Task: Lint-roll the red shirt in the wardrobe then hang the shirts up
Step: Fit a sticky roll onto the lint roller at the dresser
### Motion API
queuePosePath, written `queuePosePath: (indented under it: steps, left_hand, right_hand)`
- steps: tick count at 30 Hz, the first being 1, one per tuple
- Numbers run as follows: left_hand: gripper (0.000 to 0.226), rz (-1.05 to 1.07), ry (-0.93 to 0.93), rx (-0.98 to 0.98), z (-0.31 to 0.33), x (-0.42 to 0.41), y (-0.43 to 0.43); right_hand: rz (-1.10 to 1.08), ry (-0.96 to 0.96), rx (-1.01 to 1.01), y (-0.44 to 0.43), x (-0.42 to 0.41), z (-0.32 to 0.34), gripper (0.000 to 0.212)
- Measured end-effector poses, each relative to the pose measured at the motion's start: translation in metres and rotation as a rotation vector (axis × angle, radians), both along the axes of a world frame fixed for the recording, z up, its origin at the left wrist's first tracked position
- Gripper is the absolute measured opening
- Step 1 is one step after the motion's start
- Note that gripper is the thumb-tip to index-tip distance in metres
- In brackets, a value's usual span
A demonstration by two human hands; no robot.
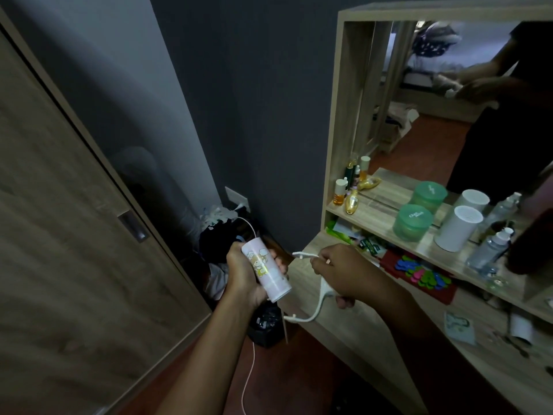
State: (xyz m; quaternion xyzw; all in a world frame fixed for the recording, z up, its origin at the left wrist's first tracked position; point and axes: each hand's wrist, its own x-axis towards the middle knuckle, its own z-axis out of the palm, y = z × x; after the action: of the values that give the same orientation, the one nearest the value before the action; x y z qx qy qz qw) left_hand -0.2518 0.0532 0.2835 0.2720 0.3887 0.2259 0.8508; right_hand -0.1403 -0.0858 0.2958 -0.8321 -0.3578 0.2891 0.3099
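My left hand [244, 272] grips a pale pink lint roll [266, 269] with a cartoon print, held tilted over the floor beside the dressing table. My right hand [338, 271] holds the white curved roller handle [318, 304], separate from the roll; its two prongs point left toward the roll. The wooden wardrobe door [74, 223] fills the left side and is slid closed, with a recessed metal pull [133, 226]. No red shirt is visible.
A wooden dressing table [353, 330] with a mirror [434, 94] stands on the right, its shelf crowded with green jars, white cylinders and bottles. Dark bags and clothes lie heaped in the corner [218, 235]. A thin cable [250, 372] trails to the floor.
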Motion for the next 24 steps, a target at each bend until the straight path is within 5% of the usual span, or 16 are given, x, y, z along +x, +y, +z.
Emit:
queuePosePath:
  steps: [10, 24]
  left_hand:
    - [0.035, -0.075, 0.003, -0.175, -0.011, -0.001, -0.005]
    - [0.035, -0.195, 0.043, -0.032, -0.002, -0.004, -0.005]
  right_hand:
    - [0.049, -0.234, 0.067, 0.004, -0.010, 0.017, 0.035]
    - [0.065, -0.202, 0.104, 0.003, -0.008, 0.029, 0.037]
